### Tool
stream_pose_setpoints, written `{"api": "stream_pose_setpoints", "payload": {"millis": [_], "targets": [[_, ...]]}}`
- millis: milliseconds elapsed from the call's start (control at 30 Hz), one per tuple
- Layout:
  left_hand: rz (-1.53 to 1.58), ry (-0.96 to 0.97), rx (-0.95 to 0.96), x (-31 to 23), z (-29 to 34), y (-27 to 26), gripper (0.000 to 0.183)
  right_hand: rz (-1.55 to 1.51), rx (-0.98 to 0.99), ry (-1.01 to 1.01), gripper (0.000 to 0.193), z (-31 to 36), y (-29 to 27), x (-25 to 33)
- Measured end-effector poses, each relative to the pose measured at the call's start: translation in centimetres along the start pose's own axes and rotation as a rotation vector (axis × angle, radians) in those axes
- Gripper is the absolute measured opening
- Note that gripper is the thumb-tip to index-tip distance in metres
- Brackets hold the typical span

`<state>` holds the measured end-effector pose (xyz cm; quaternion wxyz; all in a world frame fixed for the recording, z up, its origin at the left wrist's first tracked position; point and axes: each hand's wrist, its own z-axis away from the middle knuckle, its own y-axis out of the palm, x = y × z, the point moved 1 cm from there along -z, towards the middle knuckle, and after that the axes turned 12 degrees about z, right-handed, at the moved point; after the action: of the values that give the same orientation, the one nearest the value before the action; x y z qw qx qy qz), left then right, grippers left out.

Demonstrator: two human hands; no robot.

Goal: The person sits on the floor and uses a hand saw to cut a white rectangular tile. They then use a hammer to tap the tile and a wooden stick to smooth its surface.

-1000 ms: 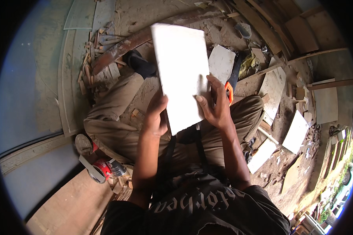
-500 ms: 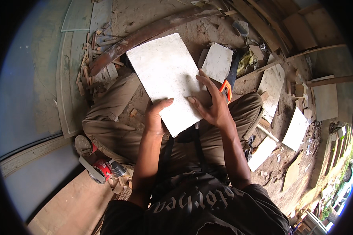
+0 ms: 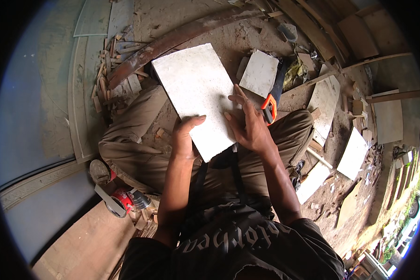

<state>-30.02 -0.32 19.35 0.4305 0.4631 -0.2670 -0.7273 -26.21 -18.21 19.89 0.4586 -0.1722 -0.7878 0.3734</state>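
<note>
A white rectangular board (image 3: pixel 196 84) with a rough, chipped lower end is held slantwise over my lap. My left hand (image 3: pixel 185 137) grips its lower left edge, thumb on the top face and the other fingers hidden underneath. At the lower right edge is my right hand (image 3: pixel 251 123), its thumb and bent fingertips against the board. Just beyond my right hand, by my right knee, lies a saw with an orange handle (image 3: pixel 271 105). A smaller white board (image 3: pixel 260 72) lies on the ground beyond it.
Wood offcuts (image 3: pixel 100 88) are heaped at the left, near a long curved brown beam (image 3: pixel 172 39). Open cans (image 3: pixel 121 203) stand by my left foot. More white boards (image 3: pixel 352 154) lie on the dirt at the right. A blue-grey panel (image 3: pixel 37 107) lines the left side.
The board's far end has dipped slightly toward me. My right hand has shifted a little left, its fingers now bent more closely over the board's edge. My left hand has stayed in place.
</note>
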Motion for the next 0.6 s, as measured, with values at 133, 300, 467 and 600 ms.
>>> {"api": "stream_pose_setpoints", "payload": {"millis": [133,300,467,600], "targets": [[-0.018,0.009,-0.021,0.2,0.3,-0.4,0.037,-0.148,-0.171,-0.133,0.083,0.5,1.5,-0.8],[-0.001,0.043,-0.010,0.0,1.0,0.4,0.034,-0.204,-0.134,0.002,0.076,0.2,0.9,0.3],[-0.028,0.051,0.003,0.1,0.8,-0.1,0.033,-0.182,-0.151,0.081,0.043,-0.6,0.1,0.8],[0.045,0.092,-0.019,0.1,0.5,1.5,0.029,-0.006,-0.189,0.143,0.027,-0.9,0.0,1.4]]}}
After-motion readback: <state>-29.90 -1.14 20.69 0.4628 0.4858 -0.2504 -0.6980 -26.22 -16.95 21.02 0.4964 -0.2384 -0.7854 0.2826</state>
